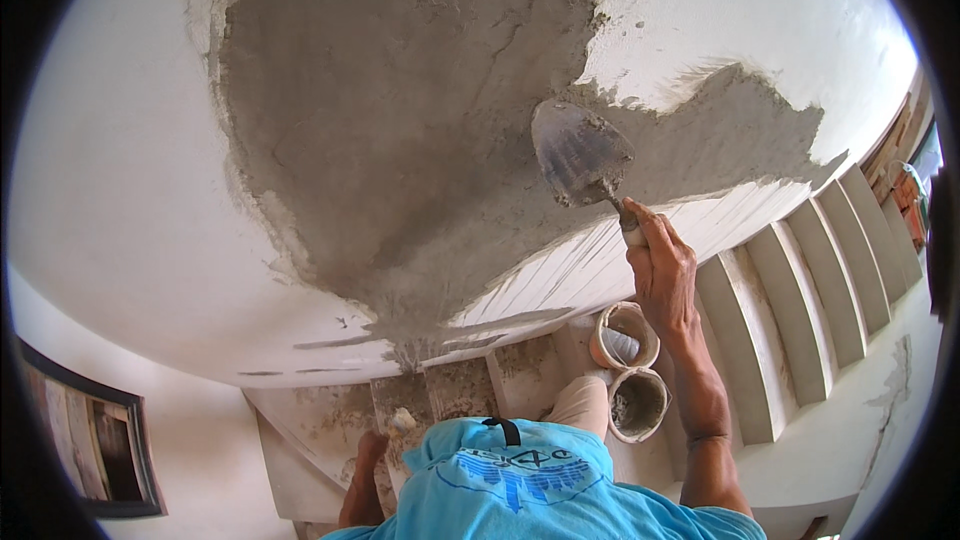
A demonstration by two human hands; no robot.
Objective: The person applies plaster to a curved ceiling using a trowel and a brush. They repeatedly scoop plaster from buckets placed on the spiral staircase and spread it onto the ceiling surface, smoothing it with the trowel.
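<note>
My right hand [663,265] is closed around the handle of a pointed trowel [580,152]. The trowel's broad grey blade, smeared with mortar, lies against or just off the wall; I cannot tell which. Behind it spreads a large patch of wet grey mortar [400,90] with ragged edges on the white wall [110,170]. Low at the left, my left hand [372,448] looks closed, its fingers mostly hidden. Beside it shows a small pale, yellowish thing [402,420] whose kind is unclear, possibly held in the hand.
Below my right forearm, two buckets stand side by side: one [597,345] with a pale round object inside, the other [612,420] with grey mortar. Concrete stairs [780,290] climb to the right; mortar-stained steps [460,387] lie below. A dark-framed opening [150,460] sits at lower left.
</note>
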